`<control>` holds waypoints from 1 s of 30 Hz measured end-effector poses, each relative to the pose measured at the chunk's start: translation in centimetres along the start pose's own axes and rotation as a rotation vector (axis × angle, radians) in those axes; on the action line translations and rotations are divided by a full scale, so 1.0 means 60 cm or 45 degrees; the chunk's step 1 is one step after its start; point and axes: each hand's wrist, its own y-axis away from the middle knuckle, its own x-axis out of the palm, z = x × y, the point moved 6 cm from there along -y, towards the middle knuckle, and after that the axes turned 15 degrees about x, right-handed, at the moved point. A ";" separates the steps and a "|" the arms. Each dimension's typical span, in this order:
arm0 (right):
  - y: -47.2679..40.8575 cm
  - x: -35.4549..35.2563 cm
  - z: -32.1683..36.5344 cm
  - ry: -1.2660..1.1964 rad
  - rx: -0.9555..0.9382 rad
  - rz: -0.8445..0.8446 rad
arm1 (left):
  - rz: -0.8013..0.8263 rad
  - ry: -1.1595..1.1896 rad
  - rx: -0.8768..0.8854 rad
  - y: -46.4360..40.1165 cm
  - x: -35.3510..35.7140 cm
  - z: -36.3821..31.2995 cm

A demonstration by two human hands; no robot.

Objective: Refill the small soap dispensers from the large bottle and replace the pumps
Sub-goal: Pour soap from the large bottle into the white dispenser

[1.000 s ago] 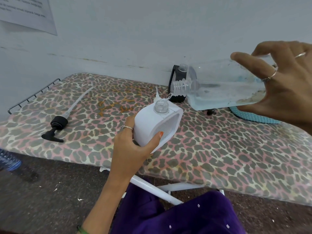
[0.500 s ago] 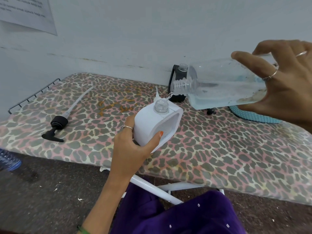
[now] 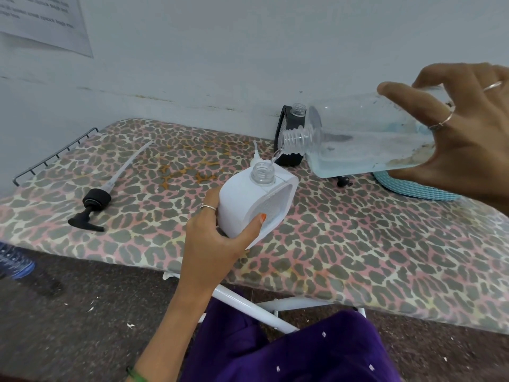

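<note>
My left hand (image 3: 217, 241) grips a white square soap dispenser (image 3: 248, 205) with an open clear neck, tilted on the leopard-print board (image 3: 358, 244). My right hand (image 3: 462, 139) holds the large clear bottle (image 3: 366, 139) on its side, its threaded mouth just above the dispenser's neck. A thin stream of pale blue liquid runs from the mouth into the neck. A black dispenser (image 3: 292, 133) with an open neck stands behind, by the wall. A black pump (image 3: 93, 205) with a long white tube lies at the left. A white tube tip (image 3: 256, 151) shows behind the white dispenser.
A teal woven cloth (image 3: 413, 188) lies under the large bottle, with a small black part (image 3: 343, 181) beside it. A wire rack (image 3: 55, 153) ends the board at the left. White legs (image 3: 248, 304) and a dark floor lie below; my purple garment (image 3: 289, 348) is nearest.
The large bottle has tipped a little more, with the stream still running into the white dispenser. Both hands stay in nearly the same places.
</note>
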 end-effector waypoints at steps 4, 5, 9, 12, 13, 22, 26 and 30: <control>0.000 0.001 0.000 0.000 0.000 0.001 | 0.002 -0.010 -0.010 0.001 0.000 0.002; 0.000 0.001 -0.001 0.000 -0.001 0.000 | 0.004 -0.009 -0.011 0.002 0.000 0.002; 0.000 -0.001 -0.003 -0.006 -0.003 -0.011 | 0.009 -0.001 -0.019 0.002 0.001 0.004; 0.000 -0.001 -0.002 -0.006 -0.004 -0.010 | 0.004 -0.001 -0.023 0.003 0.001 0.004; 0.000 -0.001 -0.001 -0.006 -0.004 -0.007 | 0.004 -0.002 -0.021 0.003 0.000 0.003; -0.001 -0.004 0.002 -0.005 0.001 0.001 | 0.008 0.011 -0.006 0.002 0.000 0.001; -0.001 -0.004 0.003 0.005 0.001 0.009 | 0.008 0.011 -0.003 0.002 0.000 0.000; -0.002 -0.003 0.004 0.025 -0.018 0.003 | 0.013 0.013 -0.002 0.002 0.000 0.001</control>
